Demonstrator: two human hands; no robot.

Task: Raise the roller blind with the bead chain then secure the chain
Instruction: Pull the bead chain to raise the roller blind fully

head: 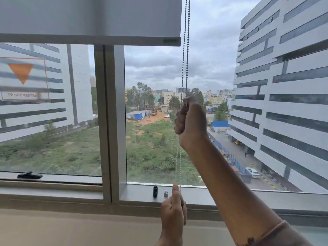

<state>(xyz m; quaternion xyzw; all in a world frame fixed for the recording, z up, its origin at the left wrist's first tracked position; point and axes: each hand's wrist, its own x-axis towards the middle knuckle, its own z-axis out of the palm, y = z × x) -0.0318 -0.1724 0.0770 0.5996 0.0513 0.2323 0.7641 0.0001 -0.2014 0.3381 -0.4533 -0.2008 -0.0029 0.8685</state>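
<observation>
Window [108, 121]: one, two panes split by one grey upright; towers, scrub and cloudy sky outside.
Blind [88, 16]: one, grey; its bottom bar sits across the upper part of the left and middle glass, most of the glass uncovered.
Sill [53, 192]: one grey ledge along the foot of the window.
Sticker [24, 79]: one on the left pane, orange triangle, lettering reversed.
Chain [186, 50]: one bead loop, two strands hanging just right of the blind's edge and down to the sill.
Right hand [190, 119]: one, raised, fist wrapped round the chain at mid-height.
Left hand [174, 213]: one, low at the sill, fingers curled, thumb up against the lower strands; grips the chain.
Handle [30, 175]: one, black, on the left frame.
Fittings: two on the sill beside the left hand, one black [155, 191], one pale [166, 193].
</observation>
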